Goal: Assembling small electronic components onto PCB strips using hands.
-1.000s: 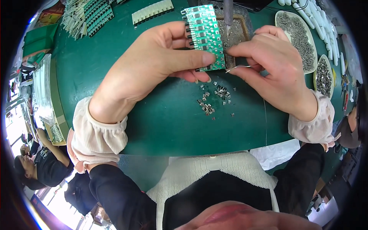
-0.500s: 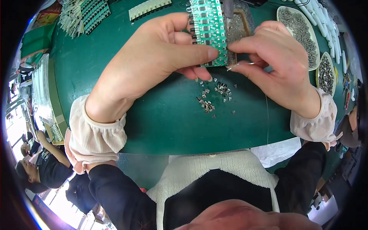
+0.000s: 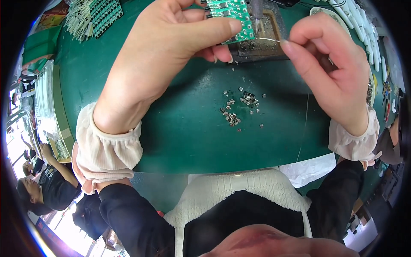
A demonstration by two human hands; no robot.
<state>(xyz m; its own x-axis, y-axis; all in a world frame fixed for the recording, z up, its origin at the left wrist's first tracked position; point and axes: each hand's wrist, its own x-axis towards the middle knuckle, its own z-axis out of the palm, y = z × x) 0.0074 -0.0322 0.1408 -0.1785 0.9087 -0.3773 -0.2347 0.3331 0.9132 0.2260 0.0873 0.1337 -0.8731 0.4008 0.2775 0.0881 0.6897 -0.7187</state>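
My left hand point(image 3: 158, 51) grips a green circuit board panel point(image 3: 246, 33) between thumb and fingers, its upper part cut off by the picture's top edge. Black components stick out along the panel's left side. In my right hand point(image 3: 336, 64), thumb and forefinger pinch a thin silvery solder wire point(image 3: 269, 39) that reaches left to the panel's lower right corner. Just right of the panel, a soldering iron point(image 3: 257, 12) points down over a dark tray point(image 3: 262, 56) with grey bits in it. Nearer to me, small bent metal pieces point(image 3: 248, 99) lie scattered on the green table point(image 3: 214, 150).
At the far left lie another green board panel point(image 3: 108, 18) and a bundle of white wires point(image 3: 80, 20). Two dishes, one large point(image 3: 320, 10) and one small point(image 3: 373, 89), stand partly behind my right hand, near long white tubes point(image 3: 373, 38). A co-worker point(image 3: 60, 190) is at the left.
Both hands have moved farther from me, the left carrying the panel toward the top edge. My right hand has shifted right, away from the panel, its wire now stretching across to the panel's corner.
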